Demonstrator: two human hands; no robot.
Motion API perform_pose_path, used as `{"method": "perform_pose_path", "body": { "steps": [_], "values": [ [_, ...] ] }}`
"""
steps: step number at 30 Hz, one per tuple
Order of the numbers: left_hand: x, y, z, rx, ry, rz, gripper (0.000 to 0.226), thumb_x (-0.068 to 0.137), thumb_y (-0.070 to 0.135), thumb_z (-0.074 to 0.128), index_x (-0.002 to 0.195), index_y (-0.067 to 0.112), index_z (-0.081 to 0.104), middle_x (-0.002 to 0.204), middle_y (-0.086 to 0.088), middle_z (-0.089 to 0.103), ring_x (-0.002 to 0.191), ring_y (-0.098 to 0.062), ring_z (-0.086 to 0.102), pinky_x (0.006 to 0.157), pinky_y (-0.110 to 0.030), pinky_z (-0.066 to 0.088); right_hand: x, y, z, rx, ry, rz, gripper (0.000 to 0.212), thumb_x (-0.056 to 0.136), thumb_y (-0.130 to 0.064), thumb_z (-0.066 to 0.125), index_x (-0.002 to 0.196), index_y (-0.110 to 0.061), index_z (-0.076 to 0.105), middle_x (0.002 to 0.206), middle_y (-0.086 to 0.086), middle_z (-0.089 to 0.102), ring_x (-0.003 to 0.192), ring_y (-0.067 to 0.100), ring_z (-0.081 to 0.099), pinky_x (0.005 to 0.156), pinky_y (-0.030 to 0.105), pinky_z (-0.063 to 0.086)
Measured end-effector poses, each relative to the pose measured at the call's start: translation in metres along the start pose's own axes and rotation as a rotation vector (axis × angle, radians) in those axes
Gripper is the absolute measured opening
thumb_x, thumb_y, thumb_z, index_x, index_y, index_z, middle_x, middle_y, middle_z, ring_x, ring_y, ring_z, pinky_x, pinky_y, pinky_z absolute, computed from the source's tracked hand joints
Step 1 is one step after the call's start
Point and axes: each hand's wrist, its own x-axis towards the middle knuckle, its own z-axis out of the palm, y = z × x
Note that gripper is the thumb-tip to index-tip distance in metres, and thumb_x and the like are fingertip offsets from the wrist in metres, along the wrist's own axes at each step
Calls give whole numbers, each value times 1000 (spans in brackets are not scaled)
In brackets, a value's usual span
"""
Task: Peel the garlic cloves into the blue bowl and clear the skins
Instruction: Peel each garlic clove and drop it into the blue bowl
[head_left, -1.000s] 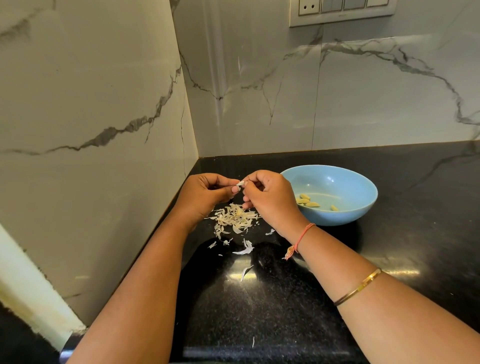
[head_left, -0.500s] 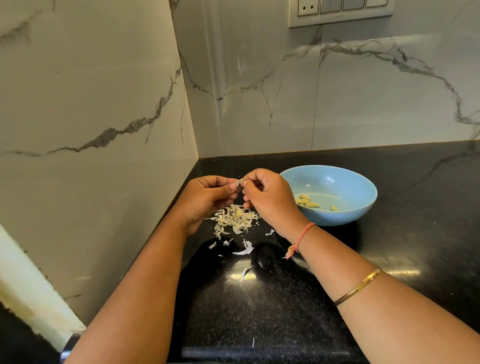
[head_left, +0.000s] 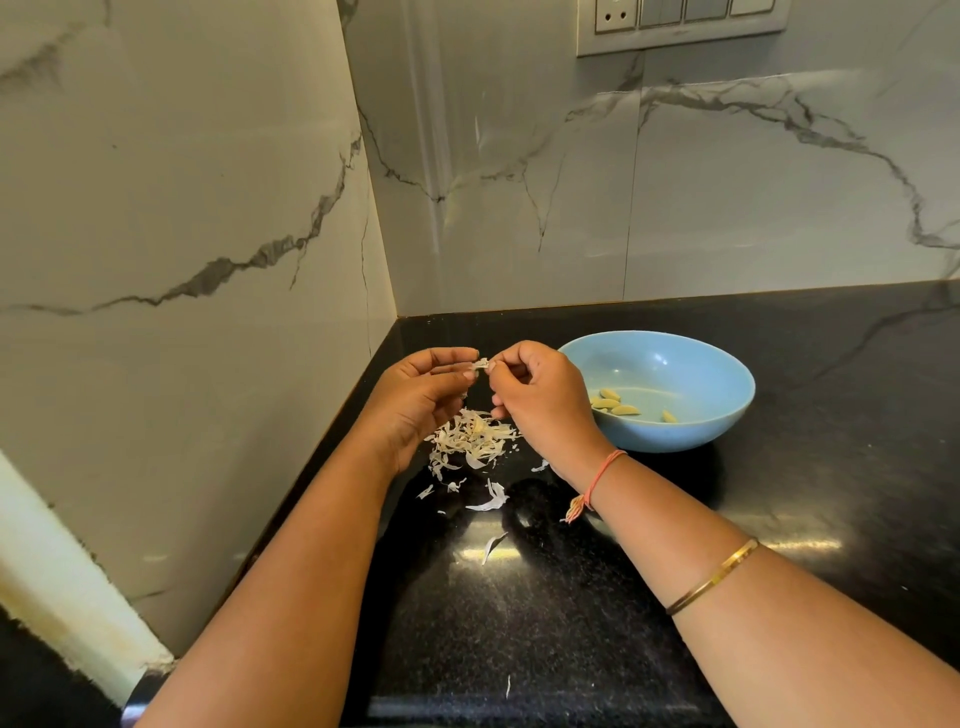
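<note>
Both hands meet above the black counter in the corner. My left hand (head_left: 422, 400) and my right hand (head_left: 540, 402) pinch a small garlic clove (head_left: 481, 364) between their fingertips, most of it hidden by the fingers. Under them lies a heap of pale garlic skins (head_left: 475, 439). The blue bowl (head_left: 727, 410) stands just right of my right hand and holds several peeled cloves (head_left: 615, 405).
Loose skin scraps (head_left: 491, 500) lie scattered toward me on the counter (head_left: 545, 623). Marble walls close off the left side and the back. A switch panel (head_left: 680, 23) sits high on the back wall.
Both hands stay together on the clove with small finger shifts. The skin heap and bowl have not moved.
</note>
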Motion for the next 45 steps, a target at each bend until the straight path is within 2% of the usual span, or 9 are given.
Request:
{"method": "perform_pose_path", "body": {
  "steps": [3,9,12,18,27,33,38,41,45],
  "values": [
    [0,0,-1,87,68,52,21,83,-2,63,81,16,71,80,0,70,76,-11,61,70,-23,49,0,0,1,-31,18,-3,13,93,-16,52,86,-10,60,71,1,62,61,14,65,64,32,57],
    [-1,1,2,-52,-50,32,6,81,6,67,84,8,72,77,-4,73,73,-10,68,64,-17,55,0,1,2,-75,34,-29,12,92,-16,54,87,-9,61,77,8,67,66,19,66,65,34,57],
    [-1,0,4,-58,-61,38,16,70,16,72,85,8,72,77,-3,73,72,-9,69,66,-18,56,0,1,1,-90,33,-44,12,92,-18,55,85,-10,61,77,9,68,68,20,66,65,35,57],
    [-1,1,3,-101,-10,49,6,84,6,64,84,7,70,73,-3,73,68,-9,69,62,-17,55,-1,-1,2,-77,25,-47,11,92,-16,55,86,-10,61,76,6,66,69,20,66,67,34,57],
    [2,-1,2,-126,74,39,7,87,6,61,88,5,68,80,-8,70,74,-12,68,69,-20,57,-2,-3,2,-63,14,-42,10,90,-13,53,83,-10,60,76,8,65,70,23,65,68,39,57],
    [4,1,1,-196,165,33,7,90,6,59,86,5,65,73,-5,70,72,-11,67,68,-20,58,-3,-6,2,-71,1,-32,9,90,-13,53,83,-10,60,76,7,64,70,21,66,64,31,54],
    [5,-1,0,-195,184,23,6,90,6,59,86,5,64,70,-4,70,71,-12,67,70,-22,58,-4,-5,2,-81,-15,-18,10,89,-13,54,82,-9,61,75,10,65,72,25,65,67,36,56],
    [6,-1,-1,-191,198,32,5,89,6,60,85,4,63,66,-2,70,70,-12,67,70,-23,58,-5,-4,2,-103,-43,-2,14,91,-16,53,82,-9,61,76,10,65,73,24,66,68,35,55],
    [8,-3,-2,-77,232,52,8,88,9,61,81,7,62,74,-6,69,74,-15,67,74,-25,57,-5,-5,3,-132,-41,7,25,93,-29,53,77,-10,59,72,11,66,70,22,65,68,33,53]
  ]
}}
